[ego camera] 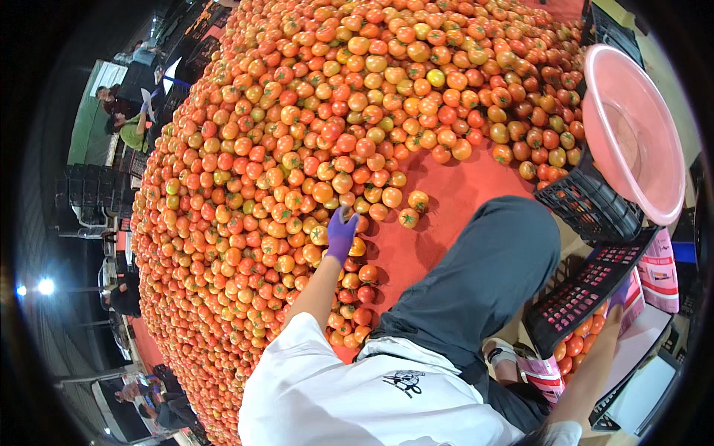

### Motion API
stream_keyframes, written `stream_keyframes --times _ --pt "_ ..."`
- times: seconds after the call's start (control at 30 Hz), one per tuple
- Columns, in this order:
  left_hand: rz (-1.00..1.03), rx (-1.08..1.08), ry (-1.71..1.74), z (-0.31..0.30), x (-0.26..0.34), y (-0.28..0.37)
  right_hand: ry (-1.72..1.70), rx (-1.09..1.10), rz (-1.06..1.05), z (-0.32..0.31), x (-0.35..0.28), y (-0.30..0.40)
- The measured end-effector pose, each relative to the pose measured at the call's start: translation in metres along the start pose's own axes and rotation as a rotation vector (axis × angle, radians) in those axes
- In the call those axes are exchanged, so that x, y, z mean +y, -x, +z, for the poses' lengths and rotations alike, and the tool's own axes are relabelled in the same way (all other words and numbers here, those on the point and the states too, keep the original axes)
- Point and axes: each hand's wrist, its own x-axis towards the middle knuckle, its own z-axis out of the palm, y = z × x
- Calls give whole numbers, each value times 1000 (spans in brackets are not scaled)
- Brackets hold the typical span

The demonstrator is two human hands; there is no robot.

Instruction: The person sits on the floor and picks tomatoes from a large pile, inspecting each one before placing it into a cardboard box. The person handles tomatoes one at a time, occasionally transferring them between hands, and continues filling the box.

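My left hand [341, 231], in a purple glove, reaches into the near edge of a large heap of tomatoes [268, 167]. Its thumb and a finger are spread around a tomato; whether they grip it is unclear. At the right, my right hand [618, 295], also gloved in purple, is beside a black perforated plastic crate [591, 290] and mostly hidden by it. Tomatoes [574, 345] lie close to that hand, between pink printed packaging [541, 376] and the crate. What the right fingers touch cannot be seen.
Red ground covering [463, 178] shows between the heap and my bent leg [479, 267]. A pink plastic basin [636, 122] rests on a black crate [594, 198] at the right. Beyond the heap, several people and stacked black crates [92, 187] stand at the left.
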Motion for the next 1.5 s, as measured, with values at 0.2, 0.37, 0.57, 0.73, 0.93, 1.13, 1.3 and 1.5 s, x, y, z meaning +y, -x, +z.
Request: stream_keyframes --times 0.2,0.37,0.57,0.73,0.93,1.13,1.3,1.5 --pt "329 143 -433 34 37 -101 295 435 -386 136 -209 186" --pt "266 94 -734 87 75 -169 360 457 -563 269 -318 305" --pt "258 47 -439 67 86 -172 -254 -379 -313 483 -341 375" --pt "340 -480 377 31 161 -95 -328 -678 288 595 -274 363" --pt "352 101 -26 13 123 -138 -518 -809 503 609 -267 376" --pt "89 189 -659 54 72 -208 -669 -634 383 594 -253 366" --pt "9 298 -726 51 38 -223 -763 -650 397 589 -253 355" --pt "106 506 2 30 49 -167 -756 -535 177 585 -256 355"
